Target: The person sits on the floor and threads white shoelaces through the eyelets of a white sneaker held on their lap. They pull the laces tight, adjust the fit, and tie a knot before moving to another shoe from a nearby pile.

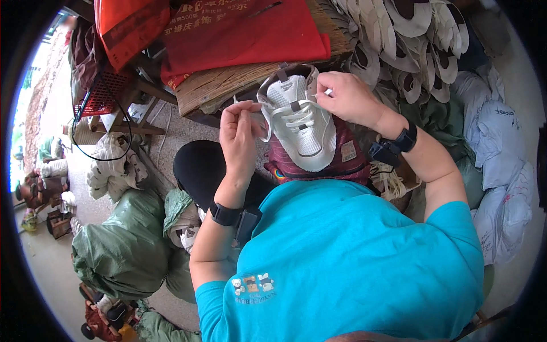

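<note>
A white mesh sneaker [310,142] with brown and grey trim rests toe toward me on a maroon bag [345,145] over my lap. Its white shoelace [298,118] crosses the tongue in several rows. At the shoe's left side, my left hand [239,128] is closed, thumb against fingers, on a length of the lace. My right hand [348,98] is closed at the right of the collar, and a white lace end shows between its fingers. A dark strapped device sits on each wrist.
Ahead stands a wooden table [219,85] with a red printed bag [245,37] on it. Many shoe uppers [407,51] hang at the far right. White sacks [498,148] line the right side, and a stuffed green sack [122,245] stands at the left. Loose laces [390,181] lie by my right forearm.
</note>
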Demonstrator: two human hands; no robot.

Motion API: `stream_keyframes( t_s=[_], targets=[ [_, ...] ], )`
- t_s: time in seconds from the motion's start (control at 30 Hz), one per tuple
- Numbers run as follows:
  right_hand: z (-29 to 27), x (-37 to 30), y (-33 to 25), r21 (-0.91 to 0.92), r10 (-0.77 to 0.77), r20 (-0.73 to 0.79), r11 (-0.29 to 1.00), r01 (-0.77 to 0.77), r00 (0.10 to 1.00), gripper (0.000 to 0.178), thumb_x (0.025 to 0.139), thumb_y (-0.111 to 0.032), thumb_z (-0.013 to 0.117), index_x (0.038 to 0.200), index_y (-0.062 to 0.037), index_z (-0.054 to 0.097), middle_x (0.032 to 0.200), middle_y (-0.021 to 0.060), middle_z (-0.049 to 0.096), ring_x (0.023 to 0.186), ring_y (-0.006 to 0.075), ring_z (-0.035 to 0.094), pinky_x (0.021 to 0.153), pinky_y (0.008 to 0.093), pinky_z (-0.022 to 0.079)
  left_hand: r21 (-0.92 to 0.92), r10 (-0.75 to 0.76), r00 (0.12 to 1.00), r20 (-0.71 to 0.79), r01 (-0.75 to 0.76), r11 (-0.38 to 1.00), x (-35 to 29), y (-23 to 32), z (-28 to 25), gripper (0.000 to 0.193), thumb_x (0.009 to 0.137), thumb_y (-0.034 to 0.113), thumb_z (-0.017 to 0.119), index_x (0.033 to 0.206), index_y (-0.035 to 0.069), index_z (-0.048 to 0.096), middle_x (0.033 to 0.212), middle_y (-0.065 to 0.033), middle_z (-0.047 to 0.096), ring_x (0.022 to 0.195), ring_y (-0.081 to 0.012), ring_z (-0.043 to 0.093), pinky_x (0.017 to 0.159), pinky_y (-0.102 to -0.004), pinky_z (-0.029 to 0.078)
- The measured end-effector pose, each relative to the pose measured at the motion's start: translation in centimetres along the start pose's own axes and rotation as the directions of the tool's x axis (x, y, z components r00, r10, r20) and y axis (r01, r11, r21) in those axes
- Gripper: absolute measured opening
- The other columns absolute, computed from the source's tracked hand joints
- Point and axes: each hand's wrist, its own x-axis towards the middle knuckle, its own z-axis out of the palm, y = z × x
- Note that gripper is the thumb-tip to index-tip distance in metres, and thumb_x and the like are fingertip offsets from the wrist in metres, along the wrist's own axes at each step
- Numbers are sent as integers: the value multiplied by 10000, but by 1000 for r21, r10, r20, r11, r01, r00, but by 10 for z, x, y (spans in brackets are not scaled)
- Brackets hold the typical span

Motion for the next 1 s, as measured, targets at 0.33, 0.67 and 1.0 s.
stream_keyframes(
  t_s=[0.33,0.67,1.0],
  targets=[
    [-8,13,-27,-567,-372,252,691,448,894,213,777,-139,700,930,-42,588,930,86,581,954,290,615,841,419,497,37,-346,936,70,344,938,-17,18,15,229,1070,149,471,1221,-12,532,998,-95,719,548,4,369,483,-151,307],
    [-39,51,-14,-282,-303,489,832,477,818,295,773,-101,771,996,-55,584,1027,83,563,977,304,625,798,426,527,321,-319,948,21,296,900,-5,8,11,233,1012,225,622,964,4,679,725,47,594,587,-3,481,491,-170,361],
    [-38,56,12,-46,-464,484,834,551,742,219,806,-170,729,945,-33,629,970,109,578,872,344,631,741,459,506,417,-125,992,-25,124,900,2,-12,10,169,948,126,634,832,4,646,702,44,585,592,-26,483,512,-203,359]
  ],
)
